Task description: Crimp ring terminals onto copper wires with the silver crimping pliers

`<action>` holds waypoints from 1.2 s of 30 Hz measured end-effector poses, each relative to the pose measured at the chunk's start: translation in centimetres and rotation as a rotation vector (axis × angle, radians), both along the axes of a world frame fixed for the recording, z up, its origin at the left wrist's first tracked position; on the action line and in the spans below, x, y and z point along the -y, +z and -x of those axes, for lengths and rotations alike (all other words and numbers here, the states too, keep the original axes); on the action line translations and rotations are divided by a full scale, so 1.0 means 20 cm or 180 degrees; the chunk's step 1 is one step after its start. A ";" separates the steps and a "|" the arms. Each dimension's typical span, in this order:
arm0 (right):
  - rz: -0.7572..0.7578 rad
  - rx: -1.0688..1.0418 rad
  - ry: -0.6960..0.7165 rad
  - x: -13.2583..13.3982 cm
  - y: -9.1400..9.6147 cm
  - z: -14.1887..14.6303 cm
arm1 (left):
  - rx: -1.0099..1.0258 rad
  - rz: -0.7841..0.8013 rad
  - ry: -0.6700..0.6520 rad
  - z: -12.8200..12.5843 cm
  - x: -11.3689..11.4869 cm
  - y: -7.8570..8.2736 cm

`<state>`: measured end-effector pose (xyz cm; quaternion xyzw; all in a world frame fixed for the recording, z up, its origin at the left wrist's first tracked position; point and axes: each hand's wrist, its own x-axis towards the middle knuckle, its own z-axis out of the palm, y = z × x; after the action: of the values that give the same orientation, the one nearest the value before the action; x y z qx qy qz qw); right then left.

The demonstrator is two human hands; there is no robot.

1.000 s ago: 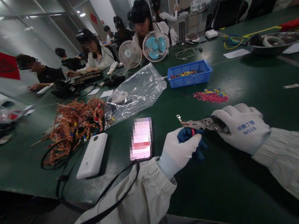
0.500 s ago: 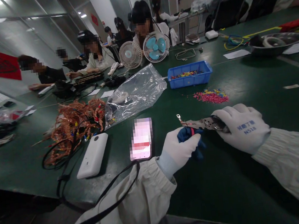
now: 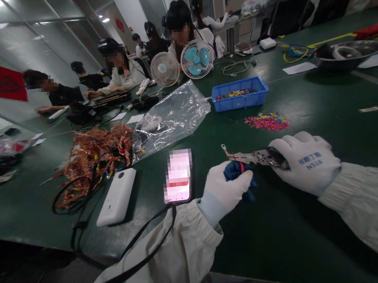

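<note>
While gloved right hand (image 3: 308, 167) grip clamps crimping pliers (image 3: 256, 156) low over bench (image 3: 287, 239), left hand (image 3: 226, 190) grip pinches blue terminal (image 3: 237, 171) at pliers' 7 o'clock; phone (image 3: 178, 176) at 9 o'clock.

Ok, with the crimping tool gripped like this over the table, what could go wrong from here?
1. The left hand holds a small red piece right at the crimping tool, so the fingers could get pinched.
2. The phone lies close beside the left hand; a slip could knock or scratch it.
3. The cable from the phone runs under the left sleeve and might snag.
</note>
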<state>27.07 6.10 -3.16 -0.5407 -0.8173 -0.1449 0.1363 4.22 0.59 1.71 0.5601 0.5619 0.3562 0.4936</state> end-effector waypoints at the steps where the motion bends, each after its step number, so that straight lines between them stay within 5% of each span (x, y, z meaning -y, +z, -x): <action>1: 0.0044 0.0012 -0.0010 0.00 0.01 0.00 | 0.0018 0.0031 -0.0014 0.00 0.00 0.00; 12: 0.0621 0.0002 0.0032 -0.03 0.10 0.00 | -0.0132 0.0027 -0.0061 0.01 0.00 0.02; 21: 0.0870 -0.0060 0.0083 -0.05 0.13 -0.01 | -0.0577 -0.0494 -0.0320 0.04 -0.01 -0.01; 36: -0.0105 -0.0120 0.0029 0.03 0.00 0.01 | -0.0488 -0.0427 -0.0277 0.04 -0.01 -0.02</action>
<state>26.97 5.51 -3.23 -0.5373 -0.8146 -0.1475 0.1612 3.47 0.74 1.37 0.6414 0.5481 0.3273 0.4256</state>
